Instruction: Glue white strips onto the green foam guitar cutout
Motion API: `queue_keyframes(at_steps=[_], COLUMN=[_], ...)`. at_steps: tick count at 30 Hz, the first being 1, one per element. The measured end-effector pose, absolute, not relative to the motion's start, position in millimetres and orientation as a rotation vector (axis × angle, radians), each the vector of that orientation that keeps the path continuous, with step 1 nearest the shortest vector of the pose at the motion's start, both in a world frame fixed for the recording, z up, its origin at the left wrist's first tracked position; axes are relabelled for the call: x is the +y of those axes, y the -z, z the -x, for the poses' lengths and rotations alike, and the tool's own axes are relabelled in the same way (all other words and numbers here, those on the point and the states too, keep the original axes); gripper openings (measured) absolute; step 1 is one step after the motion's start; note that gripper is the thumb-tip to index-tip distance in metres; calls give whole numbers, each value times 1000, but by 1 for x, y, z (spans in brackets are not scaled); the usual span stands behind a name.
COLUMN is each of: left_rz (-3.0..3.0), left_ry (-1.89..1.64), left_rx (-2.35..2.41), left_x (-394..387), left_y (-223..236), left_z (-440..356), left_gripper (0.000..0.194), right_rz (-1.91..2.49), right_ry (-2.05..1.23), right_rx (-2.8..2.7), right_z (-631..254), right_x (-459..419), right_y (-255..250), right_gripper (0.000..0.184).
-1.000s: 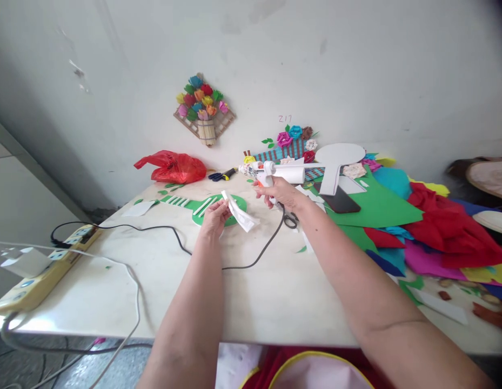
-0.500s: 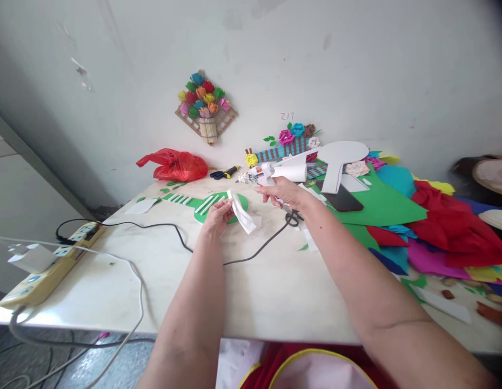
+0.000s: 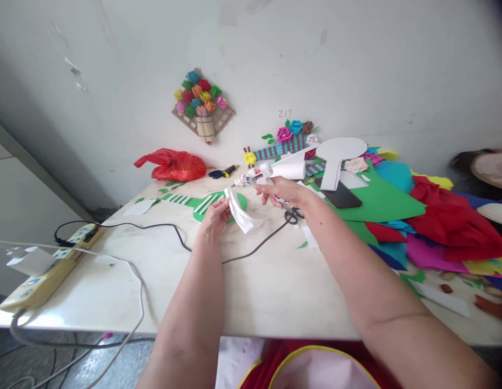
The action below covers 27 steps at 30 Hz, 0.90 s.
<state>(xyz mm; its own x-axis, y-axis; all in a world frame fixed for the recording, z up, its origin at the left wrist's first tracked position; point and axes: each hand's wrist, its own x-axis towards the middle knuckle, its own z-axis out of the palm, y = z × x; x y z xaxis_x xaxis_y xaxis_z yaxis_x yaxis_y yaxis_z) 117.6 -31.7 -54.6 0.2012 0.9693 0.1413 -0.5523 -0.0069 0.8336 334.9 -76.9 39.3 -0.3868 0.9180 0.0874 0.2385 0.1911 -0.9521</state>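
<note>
My left hand (image 3: pixel 217 216) pinches a crinkled white strip (image 3: pixel 239 215), which looks like tissue or crepe paper, by its left edge. The strip hangs curved over the right part of a guitar-shaped green cutout (image 3: pixel 199 216) lying on the table with white bars across it. To the right, my right hand (image 3: pixel 287 190) is wrapped round a white hot glue gun (image 3: pixel 266 172), its nozzle toward the left. The nozzle tip blends into a patterned item behind and is hard to make out. Black-handled scissors (image 3: pixel 292 216) lie just below my right hand.
A black cord (image 3: pixel 254 251) crosses the table (image 3: pixel 275 302). A yellowish power strip (image 3: pixel 68 259) stands at left. A red plastic bag (image 3: pixel 180 166) and pliers (image 3: pixel 223 172) lie behind. On the right are a white cutout (image 3: pixel 342 148), a phone (image 3: pixel 342 199) and a red sheet (image 3: pixel 449 216).
The whole view has shifted slightly to the left. Both hands keep their hold in nearly the same places, and the white strip's lower end has swung a little to the right.
</note>
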Motion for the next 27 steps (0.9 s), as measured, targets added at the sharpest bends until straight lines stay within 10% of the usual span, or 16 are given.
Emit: queue_keyframes(at_steps=[27], left_rz=[-957], left_ry=[-1284], left_rx=[556], left_x=[-34], left_y=[53], left_z=[-117], left_gripper=[20], right_rz=[1157], right_ry=[-1130], right_rx=[-1819], right_z=[-330], right_x=[-78], right_y=[-37], right_gripper=[43])
